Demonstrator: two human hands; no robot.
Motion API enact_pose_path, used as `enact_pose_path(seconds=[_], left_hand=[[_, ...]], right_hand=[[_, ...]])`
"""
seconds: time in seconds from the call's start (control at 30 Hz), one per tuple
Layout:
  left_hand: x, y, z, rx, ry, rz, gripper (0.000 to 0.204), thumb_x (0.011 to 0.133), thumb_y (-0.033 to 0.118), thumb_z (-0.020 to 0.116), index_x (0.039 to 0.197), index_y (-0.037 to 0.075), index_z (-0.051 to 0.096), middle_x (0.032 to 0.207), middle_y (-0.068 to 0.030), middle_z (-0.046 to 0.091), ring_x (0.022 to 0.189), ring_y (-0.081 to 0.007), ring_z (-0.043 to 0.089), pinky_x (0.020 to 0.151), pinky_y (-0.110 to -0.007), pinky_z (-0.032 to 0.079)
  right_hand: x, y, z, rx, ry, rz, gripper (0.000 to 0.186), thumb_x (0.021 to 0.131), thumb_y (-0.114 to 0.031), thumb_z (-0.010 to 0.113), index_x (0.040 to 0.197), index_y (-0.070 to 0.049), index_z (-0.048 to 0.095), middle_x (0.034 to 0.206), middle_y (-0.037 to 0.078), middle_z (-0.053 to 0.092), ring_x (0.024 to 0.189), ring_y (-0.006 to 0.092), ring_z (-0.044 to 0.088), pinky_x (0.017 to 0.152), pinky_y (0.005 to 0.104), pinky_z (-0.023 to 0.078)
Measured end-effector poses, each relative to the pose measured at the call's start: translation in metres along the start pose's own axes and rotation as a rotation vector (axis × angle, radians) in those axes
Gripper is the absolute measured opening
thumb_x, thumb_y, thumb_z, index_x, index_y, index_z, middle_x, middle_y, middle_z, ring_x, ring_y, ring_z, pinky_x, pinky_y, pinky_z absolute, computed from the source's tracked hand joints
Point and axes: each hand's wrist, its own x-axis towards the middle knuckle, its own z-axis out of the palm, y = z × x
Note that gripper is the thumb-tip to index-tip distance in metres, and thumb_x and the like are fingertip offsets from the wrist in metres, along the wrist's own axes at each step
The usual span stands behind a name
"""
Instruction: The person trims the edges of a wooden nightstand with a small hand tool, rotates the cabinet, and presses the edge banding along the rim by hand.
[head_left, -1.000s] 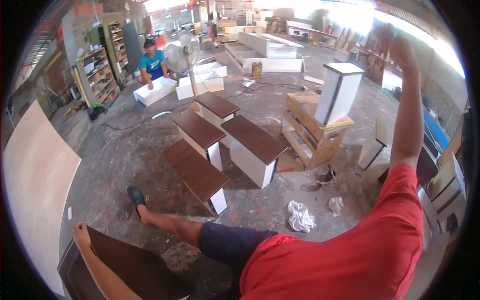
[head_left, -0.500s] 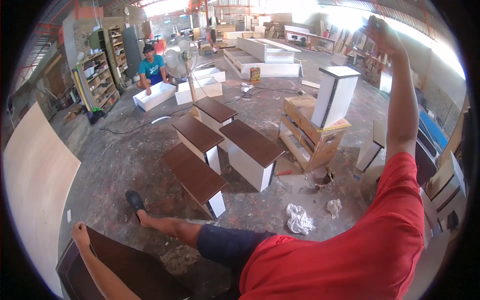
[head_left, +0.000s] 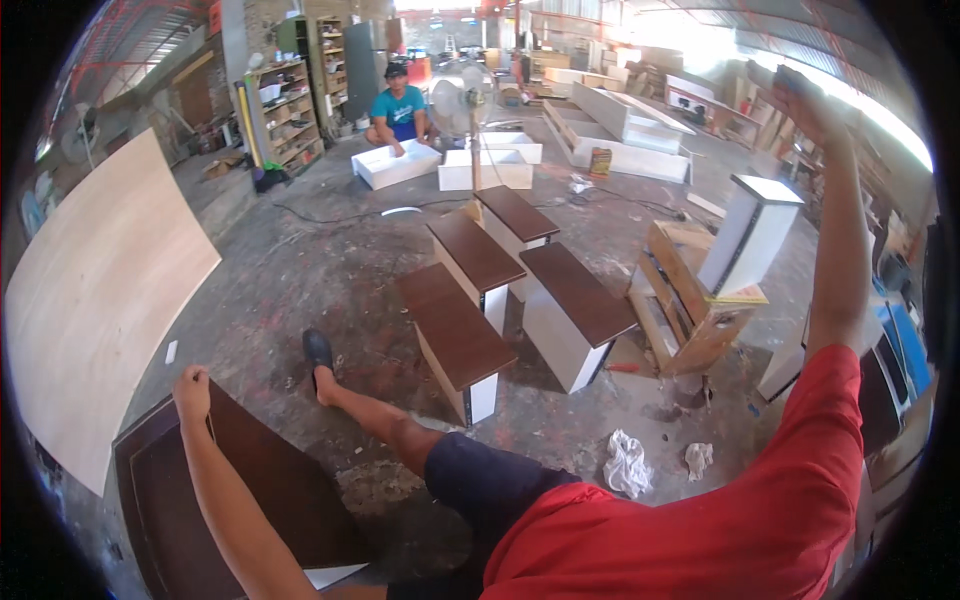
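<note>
My left hand (head_left: pixel 192 394) is closed at the far edge of a dark brown panel (head_left: pixel 255 475) at the lower left. A thin strand shows below its fingers, but what they grip is too small to make out. My right hand (head_left: pixel 808 108) is raised high at the upper right, against the bright part of the shed. Its fingers are dark and blurred, so their state is unclear. Several white drawers with brown fronts, one of them a near drawer (head_left: pixel 455 325), stand on end in front of my outstretched leg.
A white box with a dark edge (head_left: pixel 752 235) stands on a wooden crate (head_left: pixel 690 310). White rags (head_left: pixel 627 465) lie on the floor. A pale curved board (head_left: pixel 105 300) leans at the left. Beyond a fan (head_left: pixel 462 98), a person (head_left: pixel 400 108) crouches by a white open box (head_left: pixel 395 165).
The view has swung left and up, so the scene sits further right in it. My left hand stays by the panel's edge, and my right arm is still raised.
</note>
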Motion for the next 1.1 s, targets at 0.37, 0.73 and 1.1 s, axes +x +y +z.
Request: enact_pose_path(seconds=[0.37, 0.73, 1.1], left_hand=[[-0.006, 0.001, -0.005, 0.093, -0.003, -0.011, 0.023, 0.098, 0.028, 0.068, 0.105, 0.008, 0.077, 0.103, -0.0188, 0.076, 0.101, -0.0409, 0.071, 0.094, -0.048, 0.052], [0.002, -0.012, 0.002, 0.079, -0.048, -0.017, 0.024, 0.098, 0.028, 0.066, 0.108, 0.009, 0.077, 0.106, -0.0193, 0.076, 0.106, -0.0413, 0.070, 0.094, -0.048, 0.053], [0.006, -0.019, 0.002, 0.076, -0.023, -0.019, 0.021, 0.098, 0.025, 0.066, 0.107, 0.009, 0.076, 0.105, -0.0194, 0.076, 0.104, -0.0408, 0.071, 0.093, -0.047, 0.054]], right_hand=[[-0.009, 0.023, 0.010, -0.130, 0.275, 0.101, 0.063, 0.114, -0.037, 0.040, 0.156, 0.010, 0.037, 0.166, 0.018, 0.040, 0.152, 0.0267, 0.041, 0.129, 0.0393, 0.031], [0.021, -0.017, -0.017, -0.071, 0.373, 0.144, 0.051, 0.114, -0.034, 0.042, 0.142, 0.006, 0.054, 0.161, 0.021, 0.045, 0.151, 0.0283, 0.043, 0.129, 0.0391, 0.031], [0.206, 0.006, 0.119, -0.313, 0.334, 0.331, 0.051, 0.111, -0.026, 0.047, 0.147, 0.010, 0.050, 0.158, 0.026, 0.049, 0.146, 0.0416, 0.048, 0.122, 0.0505, 0.039]])
